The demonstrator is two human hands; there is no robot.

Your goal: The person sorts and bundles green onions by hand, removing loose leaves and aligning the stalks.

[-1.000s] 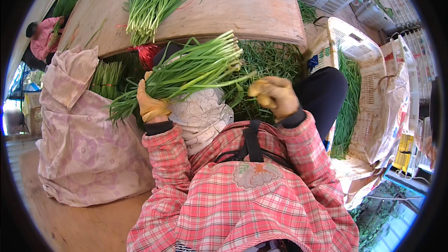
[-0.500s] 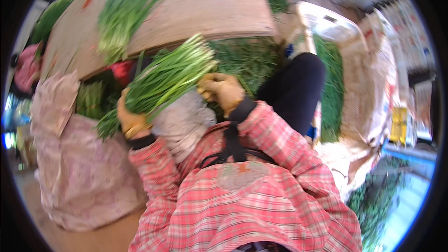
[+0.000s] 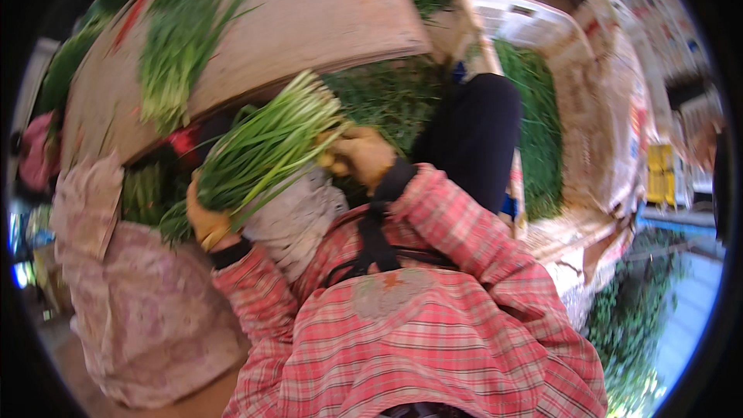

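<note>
My left hand, in a yellowish glove, is wrapped round a thick bunch of green chives. The bunch lies slanted over my lap, its pale stem ends up to the right and its leaf tips hanging past my left hand. Close against the lower side of the pale ends is my right hand, gloved alike, with curled fingers. What those fingers pinch, if anything, is too blurred to tell. Another loose pile of chives rests on the wooden board ahead of me.
Loose greens lie below the board's near edge. Right of my knee stands a pale plastic crate lined with sacking and holding greens. A pinkish cloth-covered bulk sits at my left. Part of another person in pink shows at the far left.
The whole view has shifted, so the surroundings sit farther left. My left hand keeps its hold on the chives, and my right hand stays by the stem ends with its fingers slightly turned.
</note>
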